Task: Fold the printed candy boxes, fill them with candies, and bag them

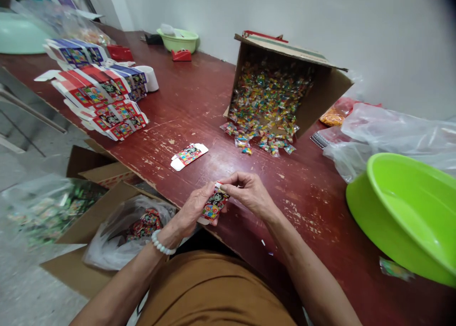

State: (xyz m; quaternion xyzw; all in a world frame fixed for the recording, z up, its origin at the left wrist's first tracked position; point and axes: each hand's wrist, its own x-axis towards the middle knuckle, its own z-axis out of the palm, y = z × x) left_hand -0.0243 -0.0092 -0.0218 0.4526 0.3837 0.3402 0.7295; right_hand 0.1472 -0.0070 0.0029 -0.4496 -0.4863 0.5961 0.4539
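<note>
My left hand (194, 208) and my right hand (249, 192) both grip a small red printed carton (215, 203) at the near edge of the dark red table (199, 107). The left hand cups its lower half. The right hand's fingers pinch its top flap. A flat unfolded carton (188, 156) of the same print lies on the table just beyond my hands. Farther back, a cardboard box (285, 86) lies tipped on its side, and several small wrapped candies (263, 138) spill out of it onto the table.
Stacks of flat red and blue cartons (101, 95) cover the table's left end, next to a white cup (149, 77). A bright green basin (406, 214) and clear plastic bags (384, 131) sit at the right. Open boxes with a plastic bag (124, 231) stand on the floor at left.
</note>
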